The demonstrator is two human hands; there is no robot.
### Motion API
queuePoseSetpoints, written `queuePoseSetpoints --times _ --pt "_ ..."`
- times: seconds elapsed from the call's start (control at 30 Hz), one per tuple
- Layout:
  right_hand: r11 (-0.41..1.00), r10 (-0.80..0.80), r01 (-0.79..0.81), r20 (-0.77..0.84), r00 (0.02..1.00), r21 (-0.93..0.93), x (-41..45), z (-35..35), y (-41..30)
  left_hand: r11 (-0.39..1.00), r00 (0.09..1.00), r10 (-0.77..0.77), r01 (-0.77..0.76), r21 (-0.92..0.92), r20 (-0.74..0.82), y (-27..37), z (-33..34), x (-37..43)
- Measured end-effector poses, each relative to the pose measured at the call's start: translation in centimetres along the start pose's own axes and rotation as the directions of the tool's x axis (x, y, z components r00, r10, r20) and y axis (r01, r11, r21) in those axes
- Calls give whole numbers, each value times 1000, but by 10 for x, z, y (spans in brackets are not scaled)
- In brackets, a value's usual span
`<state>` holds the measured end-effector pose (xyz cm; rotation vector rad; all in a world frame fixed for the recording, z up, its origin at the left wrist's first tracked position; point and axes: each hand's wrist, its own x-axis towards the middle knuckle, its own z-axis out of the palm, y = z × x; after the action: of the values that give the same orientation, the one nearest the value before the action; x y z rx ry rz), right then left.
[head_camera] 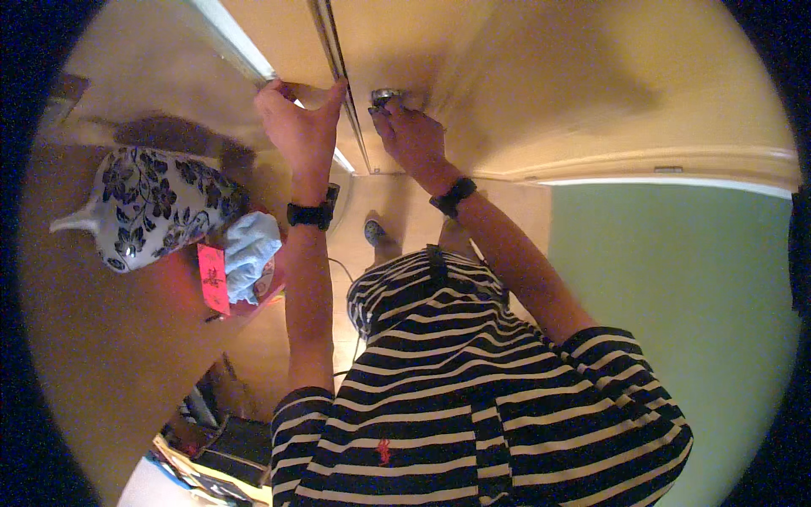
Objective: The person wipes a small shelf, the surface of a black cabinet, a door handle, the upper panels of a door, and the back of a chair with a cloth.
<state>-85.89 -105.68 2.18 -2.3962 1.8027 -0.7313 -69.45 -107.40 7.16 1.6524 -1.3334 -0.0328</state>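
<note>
Before me stands a wooden door panel (pixel 538 82) with a round metal knob or lock (pixel 385 96) near its edge. My right hand (pixel 415 142) has its fingers closed around a small dark piece at this fitting; whether that is a key or part of the knob I cannot tell. My left hand (pixel 301 130) spans the gap beside the door, thumb against the dark metal edge strip (pixel 336 57) and fingers at a pale vertical strip (pixel 244 38). Nothing shows between its thumb and fingers.
A white vase with dark flower patterns (pixel 158 203) stands at left, beside a light blue cloth (pixel 251 253) and a red paper strip (pixel 212 279) bearing writing. A green wall (pixel 665 285) is on the right. A cable (pixel 342 263) runs near my body above the floor.
</note>
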Motion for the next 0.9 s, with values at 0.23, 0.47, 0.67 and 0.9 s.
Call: queuePoseSetpoints --times 0.23,0.47,0.67,0.9 --pt "945 -69 54 33 997 323 -10 -5 20 999 995 -43 42 -11 -93 2 -9 -3" --pt "934 -337 311 144 931 176 -37 -43 59 997 990 -71 67 -43 -123 11 -1 -13" --pt "888 -358 330 31 933 321 -9 -86 34 984 983 -158 147 -104 -97 8 -7 -20" --pt "810 -561 539 33 827 231 14 -53 22 978 984 -171 163 -133 -51 13 -3 -12"
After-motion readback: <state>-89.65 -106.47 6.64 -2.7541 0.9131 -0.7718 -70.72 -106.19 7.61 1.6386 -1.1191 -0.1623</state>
